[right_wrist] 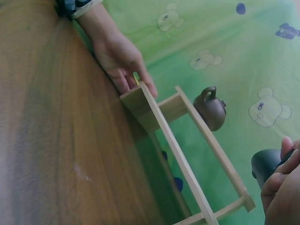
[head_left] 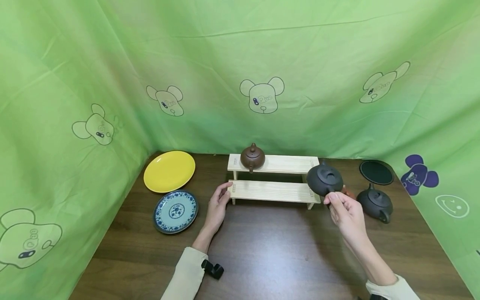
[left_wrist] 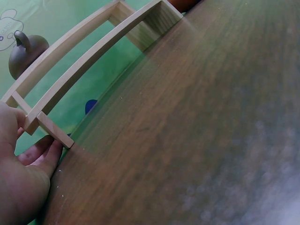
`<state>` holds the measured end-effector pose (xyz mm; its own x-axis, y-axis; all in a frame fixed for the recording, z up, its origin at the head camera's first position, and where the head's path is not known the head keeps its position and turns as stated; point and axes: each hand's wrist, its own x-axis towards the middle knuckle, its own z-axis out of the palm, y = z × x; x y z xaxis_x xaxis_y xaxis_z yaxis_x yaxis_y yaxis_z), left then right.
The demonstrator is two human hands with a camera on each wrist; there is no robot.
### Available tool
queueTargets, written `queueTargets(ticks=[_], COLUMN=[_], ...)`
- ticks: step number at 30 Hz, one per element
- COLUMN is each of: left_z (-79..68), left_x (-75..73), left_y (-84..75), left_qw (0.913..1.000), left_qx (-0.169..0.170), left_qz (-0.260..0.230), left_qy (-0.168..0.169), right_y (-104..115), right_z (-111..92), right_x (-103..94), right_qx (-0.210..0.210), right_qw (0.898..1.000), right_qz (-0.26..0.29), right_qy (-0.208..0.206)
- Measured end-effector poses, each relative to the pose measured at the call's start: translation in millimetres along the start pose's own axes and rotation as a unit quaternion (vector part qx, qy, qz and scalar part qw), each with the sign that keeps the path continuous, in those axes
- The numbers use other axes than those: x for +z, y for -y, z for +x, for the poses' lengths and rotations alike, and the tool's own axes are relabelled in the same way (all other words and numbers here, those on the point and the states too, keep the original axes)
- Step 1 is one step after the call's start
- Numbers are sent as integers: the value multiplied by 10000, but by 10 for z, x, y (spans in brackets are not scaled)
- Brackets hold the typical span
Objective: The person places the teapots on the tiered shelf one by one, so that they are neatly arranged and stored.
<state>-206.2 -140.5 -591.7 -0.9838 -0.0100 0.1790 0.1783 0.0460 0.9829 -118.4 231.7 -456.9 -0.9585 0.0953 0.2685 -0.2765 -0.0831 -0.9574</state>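
Observation:
A two-step wooden shelf (head_left: 273, 191) stands toward the back of the table. My left hand (head_left: 216, 208) grips the left end of its lower step, thumb up at the board and fingers by the leg (left_wrist: 55, 129). On the left part of the upper step sits a brown teapot (head_left: 252, 157) with its lid on. My right hand (head_left: 348, 218) holds a black teapot (head_left: 323, 179) by its handle, raised at the shelf's right end. In the right wrist view this teapot (right_wrist: 265, 164) is partly cut off by the frame edge.
Right of the shelf stands another black teapot (head_left: 375, 202), with a dark round mat (head_left: 376, 172) behind it. A reddish-brown object (head_left: 348, 191) is mostly hidden behind my right hand. To the left lie a yellow plate (head_left: 169, 171) and a blue patterned plate (head_left: 176, 211). Green cloth (head_left: 210, 125) encloses the table.

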Motion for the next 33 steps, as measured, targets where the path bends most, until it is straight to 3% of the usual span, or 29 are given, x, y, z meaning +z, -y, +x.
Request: queueTargets(ticks=[4,10,17,20,29,33], left_z=[-1,50,0,21,-114,-67], left_x=[-13,-24,-32,-17,38,17], left_y=[42,118,17,50,-316,-172], left_qw=[10000,9992,10000,9999,9992,9999], left_qx=[22,-349,50,-108,388,123], left_qz=[-32,-193,-56,-73,47,45], left_qy=[47,60,65,31,59,32], right_y=[-22,-56,-112,-147,-203,-231], right_z=[75,179,283,325,448,492], right_x=[59,135,208,240,317,343], right_qx=[10,46,52,83,37,22], right_qw=[10000,10000,9996,9995,9997,9998], right_qz=[-10,50,270,305,204,86], right_qy=[-8,-7,55,64,-85,-155])
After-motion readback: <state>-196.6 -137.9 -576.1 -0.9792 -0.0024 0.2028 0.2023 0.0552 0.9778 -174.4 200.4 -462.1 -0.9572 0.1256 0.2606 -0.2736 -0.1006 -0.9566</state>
